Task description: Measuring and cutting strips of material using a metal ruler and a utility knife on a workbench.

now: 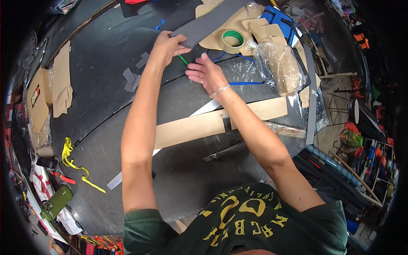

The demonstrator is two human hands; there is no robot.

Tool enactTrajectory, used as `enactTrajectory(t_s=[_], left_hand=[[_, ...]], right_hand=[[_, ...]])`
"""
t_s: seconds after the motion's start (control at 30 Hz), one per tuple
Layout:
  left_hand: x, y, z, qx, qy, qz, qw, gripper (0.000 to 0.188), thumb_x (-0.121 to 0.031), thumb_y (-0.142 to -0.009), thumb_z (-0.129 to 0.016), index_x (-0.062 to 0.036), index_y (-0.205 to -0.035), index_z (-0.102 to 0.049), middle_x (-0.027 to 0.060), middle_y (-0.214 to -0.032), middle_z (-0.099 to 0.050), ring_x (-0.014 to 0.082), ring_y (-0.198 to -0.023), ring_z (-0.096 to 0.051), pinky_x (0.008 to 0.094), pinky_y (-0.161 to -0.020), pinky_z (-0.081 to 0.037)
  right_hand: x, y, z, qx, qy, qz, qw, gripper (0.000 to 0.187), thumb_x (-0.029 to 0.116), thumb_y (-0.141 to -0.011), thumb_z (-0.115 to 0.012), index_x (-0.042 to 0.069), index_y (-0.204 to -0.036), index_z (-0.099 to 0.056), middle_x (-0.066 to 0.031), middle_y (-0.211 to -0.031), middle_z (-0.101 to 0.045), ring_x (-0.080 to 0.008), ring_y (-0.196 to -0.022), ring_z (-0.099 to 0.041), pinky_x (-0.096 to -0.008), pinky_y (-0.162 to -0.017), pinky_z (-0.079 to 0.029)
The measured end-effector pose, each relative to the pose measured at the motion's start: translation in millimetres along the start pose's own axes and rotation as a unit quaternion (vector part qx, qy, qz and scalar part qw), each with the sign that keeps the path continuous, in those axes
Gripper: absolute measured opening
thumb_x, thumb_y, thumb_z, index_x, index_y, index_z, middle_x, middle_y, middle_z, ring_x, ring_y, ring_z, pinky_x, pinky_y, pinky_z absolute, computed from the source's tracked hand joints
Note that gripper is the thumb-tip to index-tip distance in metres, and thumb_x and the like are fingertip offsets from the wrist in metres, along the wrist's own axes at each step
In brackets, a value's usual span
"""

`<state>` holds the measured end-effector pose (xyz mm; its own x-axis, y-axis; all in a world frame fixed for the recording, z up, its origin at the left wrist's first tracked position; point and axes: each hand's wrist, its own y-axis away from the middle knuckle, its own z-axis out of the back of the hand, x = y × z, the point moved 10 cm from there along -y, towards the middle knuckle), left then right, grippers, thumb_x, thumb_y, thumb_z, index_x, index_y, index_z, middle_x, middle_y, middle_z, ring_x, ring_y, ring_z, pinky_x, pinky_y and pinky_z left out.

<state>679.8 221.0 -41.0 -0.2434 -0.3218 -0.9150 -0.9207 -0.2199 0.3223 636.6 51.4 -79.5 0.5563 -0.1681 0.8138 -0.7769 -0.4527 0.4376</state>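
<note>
My left hand (166, 49) is at the near end of a long dark grey strip of sheet material (210, 21), its thumb over the edge and its fingers bent beneath. Just below those fingertips a slim green pen-like stick (183, 60) points toward my right hand (208, 75). That right hand is open with nothing in it, its fingers apart. A roll of green-cored tape (233, 39) rests on brown paper beyond it. Nearer me, a long tan cardboard strip (191, 129) lies across a pale metal ruler (206, 108). A black-handled utility knife (223, 151) lies below the strip.
Plastic-wrapped brown pieces (280, 68) and a blue case (278, 21) crowd the right back of the black table (182, 178). A yellow tape measure (70, 155), cardboard pieces (63, 80) and a green cylindrical case (57, 203) are at the left. Grey scraps (131, 79) lie beside my left forearm.
</note>
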Motion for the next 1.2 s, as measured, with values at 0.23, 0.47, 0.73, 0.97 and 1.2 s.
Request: enactTrajectory(t_s=[0.23, 0.47, 0.73, 0.97, 1.2], left_hand=[[-47, 162, 59, -0.096, -0.120, -0.046, 0.987, 0.037, -0.009, -0.089, -0.074, 0.0005, -0.118, -0.053, 0.0099, -0.092, -0.060, 0.0140, -0.077, -0.064, 0.0273, -0.061, -0.059], [-73, 349, 154, -0.271, -0.292, 0.009, 0.917, 0.033, -0.011, -0.082, -0.080, -0.0134, -0.111, -0.062, -0.0062, -0.084, -0.054, 0.0032, -0.068, -0.044, 0.0179, -0.057, -0.043], [-20, 424, 275, -0.324, -0.183, 0.057, 0.926, 0.040, -0.011, -0.090, -0.073, -0.0118, -0.127, -0.058, -0.0068, -0.084, -0.055, 0.0034, -0.066, -0.043, 0.0198, -0.059, -0.032], [32, 347, 283, -0.241, -0.145, 0.046, 0.959, 0.044, -0.010, -0.092, -0.069, -0.0069, -0.135, -0.058, -0.0007, -0.106, -0.060, 0.0088, -0.095, -0.054, 0.0240, -0.079, -0.042], [63, 303, 271, -0.225, -0.184, 0.069, 0.954, 0.043, -0.018, -0.092, -0.072, -0.0103, -0.133, -0.061, -0.0050, -0.092, -0.063, 0.0054, -0.079, -0.054, 0.0232, -0.066, -0.042]], right_hand=[[9, -50, -34, 0.046, -0.180, -0.017, 0.982, 0.055, 0.045, -0.103, -0.061, -0.002, -0.130, -0.053, -0.0184, -0.126, -0.065, -0.0321, -0.114, -0.068, -0.0444, -0.101, -0.056], [-5, -97, -17, -0.066, -0.273, -0.009, 0.960, 0.032, 0.025, -0.098, -0.070, 0.005, -0.121, -0.060, -0.0110, -0.119, -0.070, -0.0240, -0.104, -0.072, -0.0394, -0.094, -0.060], [62, -29, -11, -0.118, -0.093, 0.176, 0.973, 0.042, 0.015, -0.084, -0.084, 0.005, -0.116, -0.059, -0.0075, -0.102, -0.071, -0.0215, -0.085, -0.073, -0.0364, -0.066, -0.061], [84, 69, 115, -0.222, 0.082, 0.165, 0.957, 0.055, 0.017, -0.078, -0.090, -0.002, -0.118, -0.056, -0.0093, -0.100, -0.069, -0.0174, -0.083, -0.071, -0.0301, -0.062, -0.061], [81, 95, 195, -0.254, 0.159, 0.152, 0.942, 0.042, 0.013, -0.087, -0.084, 0.001, -0.119, -0.058, -0.0049, -0.102, -0.069, -0.0129, -0.086, -0.068, -0.0280, -0.066, -0.060]])
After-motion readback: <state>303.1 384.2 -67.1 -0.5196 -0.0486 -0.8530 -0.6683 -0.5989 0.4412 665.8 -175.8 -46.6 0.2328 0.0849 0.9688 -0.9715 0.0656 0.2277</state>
